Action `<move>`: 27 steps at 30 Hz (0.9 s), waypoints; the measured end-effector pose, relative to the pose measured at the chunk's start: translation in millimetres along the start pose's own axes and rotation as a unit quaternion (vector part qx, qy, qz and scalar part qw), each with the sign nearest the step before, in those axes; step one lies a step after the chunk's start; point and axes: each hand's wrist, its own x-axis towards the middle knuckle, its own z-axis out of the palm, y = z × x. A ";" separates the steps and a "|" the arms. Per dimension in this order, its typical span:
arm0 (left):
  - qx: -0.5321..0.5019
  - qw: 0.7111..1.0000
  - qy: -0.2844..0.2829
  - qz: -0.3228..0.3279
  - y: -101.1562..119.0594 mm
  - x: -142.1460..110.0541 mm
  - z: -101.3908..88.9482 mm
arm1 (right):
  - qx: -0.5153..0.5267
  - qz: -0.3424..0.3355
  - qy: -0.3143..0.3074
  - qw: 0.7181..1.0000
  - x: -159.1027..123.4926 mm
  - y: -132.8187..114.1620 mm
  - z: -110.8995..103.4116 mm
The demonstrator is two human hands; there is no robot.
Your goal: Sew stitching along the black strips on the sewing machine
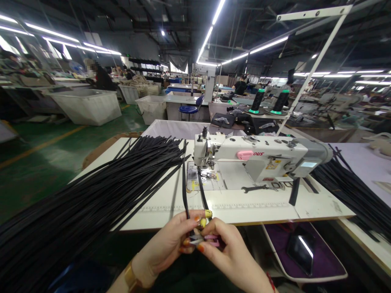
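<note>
left hand (166, 240) pinches a black strap (184, 189) between thumb and fingers, and right hand (230, 246) grips small pink-handled snips (213, 240) between thumb and forefinger. the hands nearly touch, just off the near edge of the worktop (250, 211), with the blades at the left fingers; whether they are on the strap itself is hidden. the strap rises from the left fingers over the worktop, and a second length (203, 191) runs from under the sewing machine's needle area to the hands; i cannot tell whether both are one piece.

this looks like a trimming step. it would go best with the strap held taut and flat, the blade tips laid close and square to the waste, the left fingertips drawn back from the cutting line, and the pull kept light so the stitching under the sewing machine (253, 152) is not dragged.

left of the machine lies a thick bundle of straps (122, 179). below the worktop's right side, a purple-lined tray (279, 250) holds a dark glossy device (301, 248). behind the machine stands a whitish bin (174, 128), its contents unclear. farther left, a large pale tub (88, 108) hides most of its inside, while pale material (145, 87) is heaped in or behind another tub (128, 94)
</note>
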 end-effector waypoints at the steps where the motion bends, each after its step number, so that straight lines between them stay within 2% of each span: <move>1: 0.003 1.000 0.000 0.000 -0.2 0.3 0.2 | -0.009 -0.003 0.002 1.000 0.2 0.2 0.1; 6: -0.006 1.000 -0.010 -0.004 -2.3 1.9 -0.4 | -0.022 -0.012 0.030 0.999 0.3 4.5 4.2; 11: -0.039 0.999 -0.002 0.004 -5.1 2.3 -3.9 | 0.045 0.011 0.072 0.996 -3.4 11.1 6.6; 20: -0.050 0.999 -0.001 0.000 -3.3 1.5 -1.5 | 0.032 0.006 0.049 0.998 -2.1 8.4 10.4; 25: -0.065 0.998 0.008 0.020 -7.6 2.9 -3.9 | 0.101 0.033 0.098 0.989 -6.2 15.7 14.2; 27: -0.070 0.997 0.012 0.024 -9.0 3.0 -5.0 | 0.129 0.037 0.099 0.986 -8.6 17.2 15.2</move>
